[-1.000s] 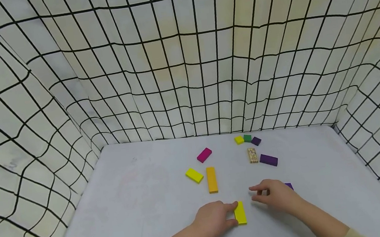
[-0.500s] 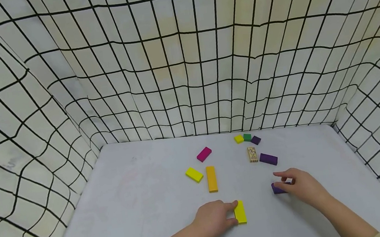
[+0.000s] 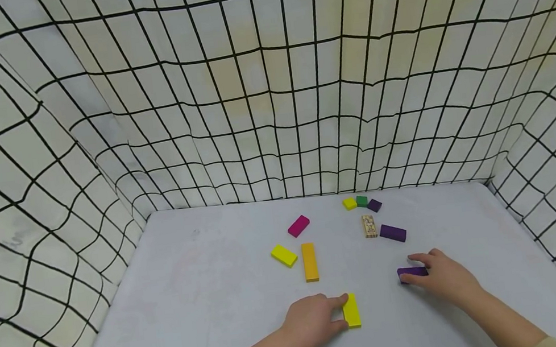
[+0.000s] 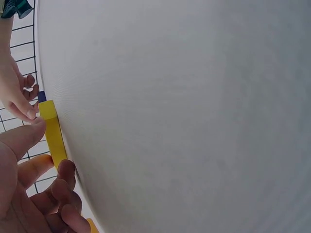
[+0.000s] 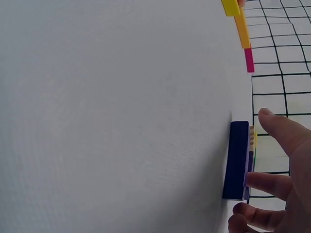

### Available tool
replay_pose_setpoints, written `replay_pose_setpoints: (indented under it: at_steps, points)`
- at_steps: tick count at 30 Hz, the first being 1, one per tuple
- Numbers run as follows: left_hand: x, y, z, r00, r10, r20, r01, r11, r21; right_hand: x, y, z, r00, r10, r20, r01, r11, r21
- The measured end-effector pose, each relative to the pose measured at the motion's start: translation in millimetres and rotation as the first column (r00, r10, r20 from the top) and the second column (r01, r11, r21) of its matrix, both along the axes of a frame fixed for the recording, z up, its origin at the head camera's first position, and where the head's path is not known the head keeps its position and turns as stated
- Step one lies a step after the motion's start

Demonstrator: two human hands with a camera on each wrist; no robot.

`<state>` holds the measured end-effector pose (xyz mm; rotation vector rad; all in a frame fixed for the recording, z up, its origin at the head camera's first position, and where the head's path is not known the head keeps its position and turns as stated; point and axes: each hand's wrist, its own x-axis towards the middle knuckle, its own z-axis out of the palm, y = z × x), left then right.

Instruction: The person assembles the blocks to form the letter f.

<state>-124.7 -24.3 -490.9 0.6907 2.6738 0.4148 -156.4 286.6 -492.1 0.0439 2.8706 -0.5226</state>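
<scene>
Yellow block (image 3: 351,311) lies on the white table (image 3: 197,320), between the person's two hands. The left hand (image 3: 312,319) pinches it, with the thumb at the near end and the pointing finger at the far end. Over at a purple block (image 3: 415,270), the right hand (image 3: 446,277) has its thumb and finger spread apart. I can't tell if a finger touches that block. Farther back I see an orange block (image 3: 310,262), a pink block (image 3: 298,226) and a small green block (image 3: 362,201).
</scene>
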Motion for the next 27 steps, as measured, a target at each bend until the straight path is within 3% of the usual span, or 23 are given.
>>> replay_pose_setpoints:
  at_steps: [12, 27]
  points:
    - [0.5, -0.1, -1.8, 1.000, 0.001, 0.005, -0.001, 1.000, 0.006, 2.7, -8, -3.3, 0.999, -0.031, -0.016, 0.032, 0.999, 0.022]
    - [2.0, -0.6, 1.3, 1.000, 0.004, 0.003, -0.004, 1.000, 0.013, 7.1, -11, -1.3, 0.995, 0.029, -0.099, -0.027, 1.000, 0.015]
